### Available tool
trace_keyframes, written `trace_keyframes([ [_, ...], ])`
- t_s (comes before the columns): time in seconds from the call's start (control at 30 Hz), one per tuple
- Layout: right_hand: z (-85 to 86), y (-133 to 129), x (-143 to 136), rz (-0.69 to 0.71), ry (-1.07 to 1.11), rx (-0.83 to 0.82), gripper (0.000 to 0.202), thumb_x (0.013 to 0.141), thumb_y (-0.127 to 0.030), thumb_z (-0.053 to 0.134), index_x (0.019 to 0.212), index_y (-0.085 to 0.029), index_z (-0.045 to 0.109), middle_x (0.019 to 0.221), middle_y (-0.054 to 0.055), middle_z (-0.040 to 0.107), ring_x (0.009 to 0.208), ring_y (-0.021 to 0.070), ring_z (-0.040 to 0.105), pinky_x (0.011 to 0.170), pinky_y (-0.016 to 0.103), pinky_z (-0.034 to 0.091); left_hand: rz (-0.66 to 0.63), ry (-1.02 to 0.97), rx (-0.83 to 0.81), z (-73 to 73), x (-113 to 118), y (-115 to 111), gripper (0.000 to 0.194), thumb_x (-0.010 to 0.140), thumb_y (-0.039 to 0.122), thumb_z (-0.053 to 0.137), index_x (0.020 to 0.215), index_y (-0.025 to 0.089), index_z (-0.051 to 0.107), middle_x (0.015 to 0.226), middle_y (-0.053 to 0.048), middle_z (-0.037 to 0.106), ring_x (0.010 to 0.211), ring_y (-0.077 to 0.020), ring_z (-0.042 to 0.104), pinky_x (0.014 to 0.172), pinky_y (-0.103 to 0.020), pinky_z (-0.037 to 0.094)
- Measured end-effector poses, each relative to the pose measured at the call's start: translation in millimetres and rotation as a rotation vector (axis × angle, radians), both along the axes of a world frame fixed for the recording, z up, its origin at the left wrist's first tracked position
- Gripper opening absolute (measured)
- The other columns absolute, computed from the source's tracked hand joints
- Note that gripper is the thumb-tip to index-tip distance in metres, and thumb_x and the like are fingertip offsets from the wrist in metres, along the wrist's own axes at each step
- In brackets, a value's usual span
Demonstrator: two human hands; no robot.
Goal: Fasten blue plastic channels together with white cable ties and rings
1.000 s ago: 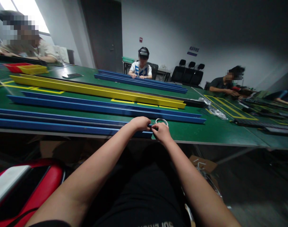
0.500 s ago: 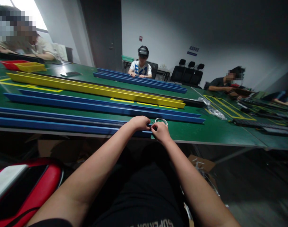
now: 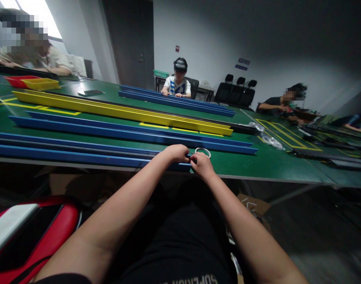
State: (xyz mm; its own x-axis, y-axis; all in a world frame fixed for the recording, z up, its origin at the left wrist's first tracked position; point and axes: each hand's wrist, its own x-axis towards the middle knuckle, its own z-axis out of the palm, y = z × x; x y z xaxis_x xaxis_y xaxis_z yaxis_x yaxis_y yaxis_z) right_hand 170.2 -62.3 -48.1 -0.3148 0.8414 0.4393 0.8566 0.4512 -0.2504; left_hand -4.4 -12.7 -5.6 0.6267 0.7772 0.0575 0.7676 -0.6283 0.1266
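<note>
Both hands meet at the right end of the nearest blue channel [image 3: 79, 157], close to the table's front edge. Along this channel lies a long black strip [image 3: 64, 146]. My left hand [image 3: 178, 153] is closed over the strip's right end, palm down. Facing it, my right hand [image 3: 202, 165] pinches at the same dark end; its fingertips nearly touch the left ones. What exactly sits between the fingers is small and partly hidden. Just behind my right hand a white ring [image 3: 209, 152], like a tape roll, rests on the green table.
Beyond lie another blue channel [image 3: 133, 132], a yellow channel [image 3: 121, 113] and more blue channels [image 3: 174, 103]. Crumpled clear plastic [image 3: 271, 140] is to the right. Red [image 3: 20, 81] and yellow trays [image 3: 41, 84] stand far left. Several people sit around the table. A red stool [image 3: 68, 221] is at my left.
My hands stay at the channel's end with almost the same grip. The whole view has shifted slightly right. The co-worker at the right has moved their hands.
</note>
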Motion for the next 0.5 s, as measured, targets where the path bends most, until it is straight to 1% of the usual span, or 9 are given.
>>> trace_keyframes([
  [0.13,-0.3,0.5,0.5,0.031,-0.004,0.009,0.008,0.082,-0.023,0.060,0.086,-0.022,0.067,0.093,0.005,0.066,0.094,0.0199,0.056,0.084,0.032,0.042,0.006,0.012,-0.015,1.7,0.0,-0.5,0.033,0.072,0.051,0.057,0.082,0.024,0.073,0.080,-0.006,0.072,0.072,-0.0198,0.063,0.058,-0.027,0.038],
  [0.3,-3.3,0.8,3.1,0.078,0.046,0.004,0.010,0.081,-0.019,0.058,0.086,-0.022,0.067,0.092,0.005,0.066,0.092,0.0185,0.057,0.084,0.030,0.043,-0.026,0.037,0.004,3.0,0.0,0.6,0.032,0.073,0.050,0.057,0.082,0.023,0.073,0.080,-0.007,0.073,0.072,-0.0201,0.064,0.058,-0.026,0.038],
  [0.43,-3.2,-1.7,6.6,0.131,0.089,-0.034,0.006,0.081,-0.023,0.059,0.082,-0.022,0.065,0.086,0.004,0.064,0.087,0.0179,0.056,0.081,0.030,0.042,-0.023,0.047,0.003,2.7,-0.3,0.9,0.032,0.072,0.048,0.058,0.085,0.023,0.073,0.082,-0.007,0.073,0.073,-0.0208,0.065,0.057,-0.027,0.039],
  [0.5,-1.2,-2.8,8.7,0.098,0.174,-0.047,0.009,0.082,-0.027,0.057,0.081,-0.021,0.063,0.084,0.004,0.062,0.082,0.0171,0.055,0.076,0.029,0.043,-0.003,0.045,-0.008,3.1,-0.3,0.2,0.031,0.072,0.047,0.059,0.086,0.024,0.073,0.084,-0.007,0.074,0.075,-0.0206,0.065,0.059,-0.026,0.040],
])
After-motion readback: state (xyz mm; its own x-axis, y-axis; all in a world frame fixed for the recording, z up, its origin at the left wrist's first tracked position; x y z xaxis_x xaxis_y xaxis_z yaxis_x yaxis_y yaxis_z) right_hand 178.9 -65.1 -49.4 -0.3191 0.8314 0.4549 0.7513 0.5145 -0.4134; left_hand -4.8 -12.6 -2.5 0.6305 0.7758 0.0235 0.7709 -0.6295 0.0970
